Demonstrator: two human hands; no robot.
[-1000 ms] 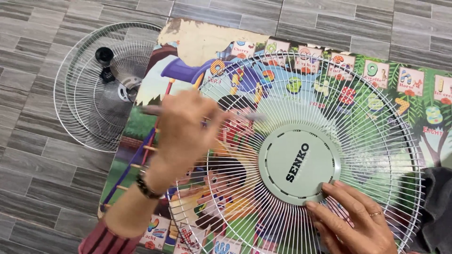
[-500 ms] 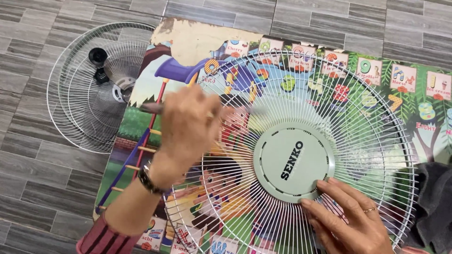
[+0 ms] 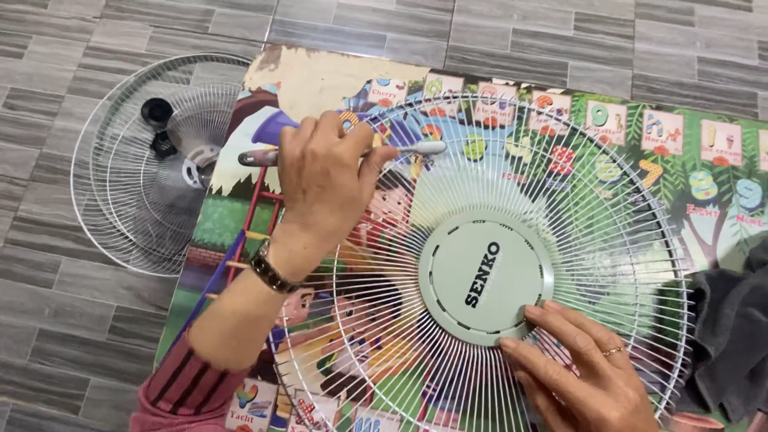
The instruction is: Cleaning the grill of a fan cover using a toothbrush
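Item: front fan grille (image 3: pixel 512 264), white wire, round, lying flat on a picture mat (image 3: pixel 336 76); pale green hub cap (image 3: pixel 486 278) at its centre.
Left hand (image 3: pixel 324 180): clenched around a slim brush (image 3: pixel 416 149), handle end poking out to the left, pale tip lying on the far-left wires of the grille.
Right hand (image 3: pixel 580 368): released, fingers flat on the wires at the near-right edge of the hub cap, pressing the grille down.
Step in hand: by the look of it, brushing the wires, far-left sector.
Next move calls for: likely short strokes along the wires, the flat hand steadying or turning the grille.
Rear grille (image 3: pixel 152 160): left, on the tiled floor, partly under the mat, a black knob (image 3: pixel 157 112) resting in it.
Dark cloth (image 3: pixel 732 336): right edge, beside the grille.
Wrist: dark watch (image 3: pixel 270 270), striped sleeve.
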